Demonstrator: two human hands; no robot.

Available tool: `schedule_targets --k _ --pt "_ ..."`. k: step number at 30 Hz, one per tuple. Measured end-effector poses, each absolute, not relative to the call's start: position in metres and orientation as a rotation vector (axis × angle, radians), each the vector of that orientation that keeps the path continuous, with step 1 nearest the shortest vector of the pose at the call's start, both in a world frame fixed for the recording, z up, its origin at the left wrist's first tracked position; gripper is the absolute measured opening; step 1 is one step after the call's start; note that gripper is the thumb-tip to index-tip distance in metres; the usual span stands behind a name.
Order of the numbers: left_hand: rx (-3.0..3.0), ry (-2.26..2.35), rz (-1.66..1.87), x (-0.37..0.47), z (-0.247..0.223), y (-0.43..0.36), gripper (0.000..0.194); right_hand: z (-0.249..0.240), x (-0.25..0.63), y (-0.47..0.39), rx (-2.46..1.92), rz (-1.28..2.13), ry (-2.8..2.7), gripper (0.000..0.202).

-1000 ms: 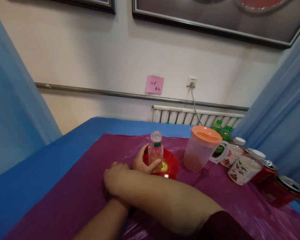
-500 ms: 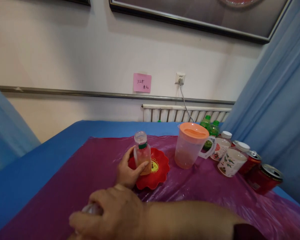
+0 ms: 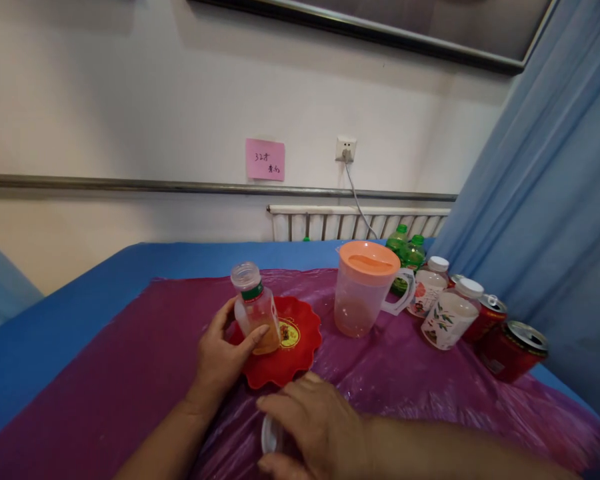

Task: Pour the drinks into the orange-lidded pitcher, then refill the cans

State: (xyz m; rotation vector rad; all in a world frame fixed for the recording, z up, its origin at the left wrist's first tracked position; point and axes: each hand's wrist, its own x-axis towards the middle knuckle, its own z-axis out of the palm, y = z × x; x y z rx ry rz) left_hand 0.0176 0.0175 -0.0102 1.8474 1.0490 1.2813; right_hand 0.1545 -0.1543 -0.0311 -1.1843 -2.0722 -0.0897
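An uncapped clear bottle (image 3: 260,313) with a green band and some yellowish liquid stands slightly tilted over a red scalloped plate (image 3: 303,347). My left hand (image 3: 225,350) is wrapped round its lower left side, thumb across the front. Nearer the camera, my right hand (image 3: 315,423) is closed on a clear round object (image 3: 271,435), partly covered by the fingers. To the right of the plate stands a translucent pitcher (image 3: 359,307) with an orange lid and a handle.
Right of the pitcher are green bottles (image 3: 413,253), white-capped bottles (image 3: 450,317) and red cans (image 3: 513,350). Purple plastic sheeting (image 3: 130,353) covers part of the blue tabletop (image 3: 70,320). A blue curtain (image 3: 545,220) hangs at the right.
My right hand has moved right with the clear object, away from in front of my left forearm. The bottle now leans a little left. The view has shifted slightly.
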Motion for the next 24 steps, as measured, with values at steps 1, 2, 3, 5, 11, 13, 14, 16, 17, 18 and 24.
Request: schedule_targets --k 1,2,3,5,11,13,14,16,17,18,24 --pt "1.846 1.042 1.276 0.018 -0.011 0.018 0.084 -0.031 0.161 -0.159 -1.224 -0.035 -2.057 0.049" --pt "1.845 1.034 1.272 0.018 -0.011 0.018 0.084 -0.03 0.167 -0.163 -1.273 0.022 -2.045 0.046" --pt "1.846 1.025 1.268 0.018 -0.012 0.018 0.084 -0.028 0.172 -0.167 -1.329 0.074 -2.037 0.042" --pt "1.851 1.015 1.264 0.018 -0.013 0.018 0.085 -0.025 0.182 -0.171 -1.431 0.14 -2.044 0.034" --pt "1.868 1.026 1.259 0.015 -0.019 0.018 0.085 -0.019 0.202 -0.167 -1.574 0.132 -2.024 0.02" --pt "1.85 1.031 1.27 0.014 -0.02 0.019 0.084 -0.017 0.21 -0.166 -1.634 0.169 -1.987 0.018" --pt "1.838 1.033 1.276 0.014 -0.02 0.019 0.084 -0.016 0.214 -0.166 -1.671 0.199 -1.967 0.018" --pt "1.817 1.042 1.284 0.014 -0.02 0.019 0.084 -0.013 0.222 -0.167 -1.743 0.265 -1.931 0.017" --pt "1.807 1.047 1.287 0.014 -0.019 0.018 0.085 -0.012 0.225 -0.168 -1.775 0.294 -1.917 0.017" --pt "1.801 1.049 1.287 0.014 -0.019 0.018 0.085 -0.012 0.227 -0.168 -1.803 0.317 -1.908 0.017" --pt "1.733 1.026 1.292 0.014 -0.016 0.016 0.083 -0.012 0.231 -0.166 -1.873 0.353 -1.973 0.015"
